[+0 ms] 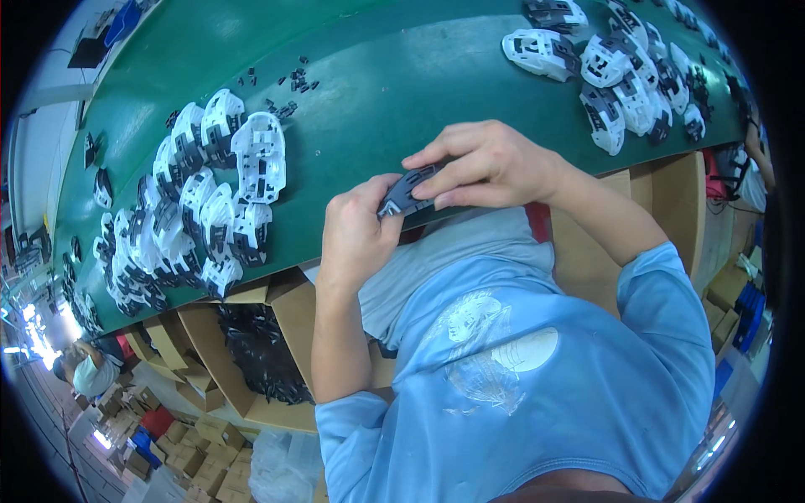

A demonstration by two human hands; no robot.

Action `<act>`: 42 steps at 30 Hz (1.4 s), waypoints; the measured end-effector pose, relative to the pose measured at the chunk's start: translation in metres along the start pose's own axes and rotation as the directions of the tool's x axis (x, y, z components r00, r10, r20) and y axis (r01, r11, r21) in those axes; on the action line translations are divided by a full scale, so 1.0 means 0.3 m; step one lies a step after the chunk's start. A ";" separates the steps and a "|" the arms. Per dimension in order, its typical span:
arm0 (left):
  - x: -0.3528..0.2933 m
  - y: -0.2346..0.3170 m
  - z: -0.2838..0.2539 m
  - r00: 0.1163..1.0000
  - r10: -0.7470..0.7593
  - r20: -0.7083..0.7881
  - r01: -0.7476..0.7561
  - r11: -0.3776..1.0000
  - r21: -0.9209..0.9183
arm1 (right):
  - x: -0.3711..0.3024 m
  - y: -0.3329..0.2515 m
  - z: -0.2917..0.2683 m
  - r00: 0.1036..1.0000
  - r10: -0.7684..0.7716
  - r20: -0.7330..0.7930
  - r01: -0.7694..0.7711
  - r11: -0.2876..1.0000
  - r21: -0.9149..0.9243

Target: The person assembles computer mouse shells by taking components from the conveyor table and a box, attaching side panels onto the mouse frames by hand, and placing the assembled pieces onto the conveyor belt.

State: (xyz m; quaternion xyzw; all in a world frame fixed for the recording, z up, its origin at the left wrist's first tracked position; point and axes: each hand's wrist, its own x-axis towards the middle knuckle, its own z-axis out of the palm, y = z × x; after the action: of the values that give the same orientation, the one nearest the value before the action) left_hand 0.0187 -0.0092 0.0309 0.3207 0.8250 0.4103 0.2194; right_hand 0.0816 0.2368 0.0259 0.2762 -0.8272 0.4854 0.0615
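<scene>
Both hands meet at the table's front edge, over my lap. My left hand (pixel 356 230) is closed round the near left end of a dark grey slotted plastic shell (pixel 405 194), its thumb along the end. From the right, my right hand (pixel 495 163) grips the shell's other end, with fingers over its top and the thumb by its near side. Part of the shell is hidden under the fingers. Left of my hands, the closest piece is a white and black moulded plastic shell (pixel 260 158) lying on the green table (pixel 369 101).
Many similar shells (pixel 166 226) are crowded on the left, and another cluster (pixel 633 84) lies at the far right. Small black parts (pixel 298 81) are scattered farther back. Below the table edge stand an open carton (pixel 251 360) with black pieces and another carton (pixel 671 197).
</scene>
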 end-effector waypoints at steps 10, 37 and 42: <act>0.015 -0.003 -0.025 0.971 0.240 -0.016 -0.225 0.884 -0.410 | 0.014 0.034 -0.031 0.941 -0.338 0.024 0.329 0.894 -0.304; -0.604 -0.418 -0.272 0.382 -0.219 -0.898 0.354 0.932 -0.077 | 0.006 0.115 -0.031 0.980 0.150 0.134 -0.065 0.868 -0.492; -1.203 -1.102 -0.222 0.432 -0.552 -0.713 0.881 0.427 0.203 | 0.062 0.153 -0.038 0.969 0.155 0.192 -0.037 0.860 -0.509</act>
State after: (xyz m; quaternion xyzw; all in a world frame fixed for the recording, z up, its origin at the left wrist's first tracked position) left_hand 0.1134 -0.4521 -0.1659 -0.1703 0.9816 0.0803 0.0320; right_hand 0.0403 0.2563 0.0035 0.2624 -0.9391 0.2215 0.0123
